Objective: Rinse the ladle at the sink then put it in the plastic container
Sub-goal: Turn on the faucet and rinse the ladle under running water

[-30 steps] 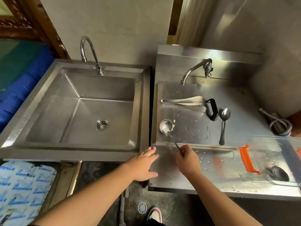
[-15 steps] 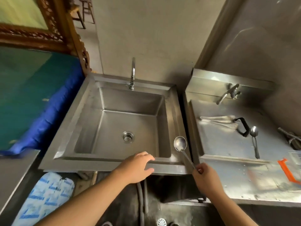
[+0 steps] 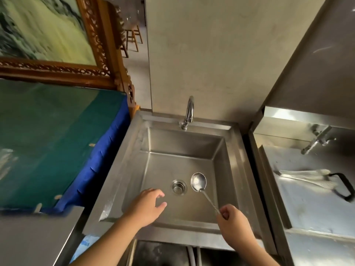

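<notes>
The ladle [image 3: 198, 181] hung bowl-up over the steel sink [image 3: 233, 169], beside the drain [image 3: 179, 186], its thin handle pinched in your right hand [image 3: 233, 221], while your left hand [image 3: 148, 205] hovered nearby, fingers loosely spread and empty.

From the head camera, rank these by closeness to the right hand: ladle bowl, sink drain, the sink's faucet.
Measured from the right hand:
1. Ladle bowl, up and left of the hand, over the basin.
2. Sink drain, just left of the bowl, on the basin floor.
3. Faucet, at the sink's back rim, plainly farthest.
</notes>
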Action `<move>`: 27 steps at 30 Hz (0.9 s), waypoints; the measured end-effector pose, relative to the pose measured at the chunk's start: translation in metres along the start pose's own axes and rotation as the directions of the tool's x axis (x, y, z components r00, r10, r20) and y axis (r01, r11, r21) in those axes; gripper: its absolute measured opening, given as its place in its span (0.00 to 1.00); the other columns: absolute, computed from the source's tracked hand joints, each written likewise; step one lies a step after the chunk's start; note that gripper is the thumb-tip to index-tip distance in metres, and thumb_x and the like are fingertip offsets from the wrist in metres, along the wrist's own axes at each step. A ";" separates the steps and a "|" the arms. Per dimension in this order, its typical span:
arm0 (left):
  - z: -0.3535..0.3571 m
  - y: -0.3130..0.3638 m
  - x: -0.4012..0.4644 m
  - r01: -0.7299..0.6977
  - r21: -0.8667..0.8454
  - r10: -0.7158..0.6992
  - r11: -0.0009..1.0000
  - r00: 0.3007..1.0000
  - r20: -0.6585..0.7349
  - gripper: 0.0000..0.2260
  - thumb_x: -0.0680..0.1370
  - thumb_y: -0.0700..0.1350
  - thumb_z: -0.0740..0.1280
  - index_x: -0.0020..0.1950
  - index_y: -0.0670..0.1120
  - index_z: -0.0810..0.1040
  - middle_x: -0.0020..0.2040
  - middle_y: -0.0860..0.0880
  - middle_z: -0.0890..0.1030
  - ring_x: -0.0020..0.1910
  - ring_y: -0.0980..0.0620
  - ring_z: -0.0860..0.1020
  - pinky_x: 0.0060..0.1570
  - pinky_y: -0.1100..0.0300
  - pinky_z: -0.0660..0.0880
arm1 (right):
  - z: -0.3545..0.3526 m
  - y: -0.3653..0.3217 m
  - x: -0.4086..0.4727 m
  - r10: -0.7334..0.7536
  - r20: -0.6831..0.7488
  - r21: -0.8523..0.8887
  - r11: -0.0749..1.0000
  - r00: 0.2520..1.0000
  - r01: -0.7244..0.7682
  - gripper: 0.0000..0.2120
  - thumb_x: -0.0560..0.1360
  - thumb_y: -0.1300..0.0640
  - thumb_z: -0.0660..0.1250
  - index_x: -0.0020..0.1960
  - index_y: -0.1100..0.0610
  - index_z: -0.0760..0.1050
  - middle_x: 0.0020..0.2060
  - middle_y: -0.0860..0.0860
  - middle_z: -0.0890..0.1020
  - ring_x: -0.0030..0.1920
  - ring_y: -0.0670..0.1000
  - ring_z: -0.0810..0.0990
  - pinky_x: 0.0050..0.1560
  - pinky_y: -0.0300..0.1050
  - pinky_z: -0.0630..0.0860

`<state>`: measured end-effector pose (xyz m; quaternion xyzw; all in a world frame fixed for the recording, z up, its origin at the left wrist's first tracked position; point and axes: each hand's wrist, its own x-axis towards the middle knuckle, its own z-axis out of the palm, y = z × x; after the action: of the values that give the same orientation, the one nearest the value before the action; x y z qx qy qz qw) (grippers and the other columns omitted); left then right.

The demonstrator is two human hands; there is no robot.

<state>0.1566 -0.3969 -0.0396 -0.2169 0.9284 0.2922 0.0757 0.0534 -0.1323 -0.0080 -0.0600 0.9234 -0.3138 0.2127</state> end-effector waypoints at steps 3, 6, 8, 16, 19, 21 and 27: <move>-0.005 0.001 0.032 0.054 0.037 -0.053 0.998 0.998 -0.034 0.14 0.79 0.56 0.66 0.62 0.54 0.77 0.61 0.58 0.79 0.59 0.57 0.77 0.55 0.62 0.73 | 0.008 -0.005 0.037 0.002 0.011 0.062 0.998 1.000 -0.002 0.08 0.75 0.54 0.68 0.38 0.51 0.74 0.29 0.46 0.77 0.30 0.45 0.73 0.30 0.39 0.68; -0.007 0.007 0.072 0.087 0.085 -0.083 0.993 0.995 -0.051 0.14 0.79 0.56 0.66 0.63 0.54 0.78 0.61 0.57 0.80 0.60 0.56 0.77 0.56 0.61 0.73 | 0.014 -0.005 0.079 -0.031 0.037 0.093 0.995 0.999 0.027 0.09 0.75 0.52 0.69 0.38 0.49 0.72 0.32 0.44 0.79 0.32 0.41 0.74 0.29 0.34 0.66; -0.011 0.013 0.101 0.116 0.076 -0.111 0.990 0.991 -0.075 0.14 0.79 0.55 0.66 0.63 0.53 0.78 0.60 0.56 0.81 0.59 0.54 0.78 0.55 0.61 0.73 | 0.016 -0.005 0.102 -0.052 0.062 0.106 0.993 0.997 0.045 0.08 0.76 0.53 0.68 0.39 0.49 0.72 0.33 0.44 0.78 0.33 0.42 0.74 0.30 0.35 0.65; -0.027 0.042 0.208 0.143 0.027 -0.136 0.989 0.975 -0.176 0.13 0.78 0.52 0.69 0.60 0.50 0.79 0.58 0.51 0.83 0.55 0.50 0.80 0.54 0.58 0.75 | 0.000 -0.005 0.168 -0.059 0.083 0.114 0.992 0.995 0.049 0.09 0.75 0.56 0.67 0.37 0.50 0.71 0.32 0.45 0.78 0.33 0.43 0.75 0.29 0.37 0.65; -0.039 0.047 0.243 0.127 0.076 -0.110 0.989 0.974 -0.197 0.14 0.78 0.52 0.68 0.62 0.50 0.78 0.60 0.51 0.82 0.56 0.49 0.79 0.54 0.57 0.74 | -0.001 -0.012 0.182 -0.036 0.101 0.151 0.988 0.994 0.020 0.07 0.75 0.56 0.66 0.38 0.50 0.72 0.32 0.46 0.79 0.33 0.47 0.77 0.29 0.41 0.68; -0.045 0.047 0.267 0.110 0.116 -0.084 0.987 0.974 -0.208 0.15 0.78 0.53 0.67 0.63 0.50 0.78 0.61 0.50 0.81 0.58 0.48 0.78 0.55 0.55 0.75 | -0.001 -0.017 0.191 -0.027 0.112 0.176 0.984 0.993 0.007 0.05 0.74 0.56 0.66 0.40 0.51 0.73 0.32 0.47 0.79 0.33 0.51 0.79 0.30 0.42 0.71; -0.049 0.029 0.342 0.028 0.186 0.009 0.982 0.980 -0.196 0.19 0.79 0.51 0.67 0.69 0.48 0.74 0.66 0.47 0.77 0.64 0.44 0.76 0.61 0.49 0.74 | 0.014 -0.034 0.211 0.010 0.118 0.240 0.970 0.993 -0.038 0.03 0.75 0.56 0.66 0.44 0.53 0.77 0.34 0.48 0.82 0.34 0.52 0.80 0.38 0.55 0.84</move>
<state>-0.1635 -0.5262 -0.0760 -0.2410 0.9537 0.1800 0.0053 -0.1317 -0.2187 -0.0725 -0.0406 0.8650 -0.4176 0.2752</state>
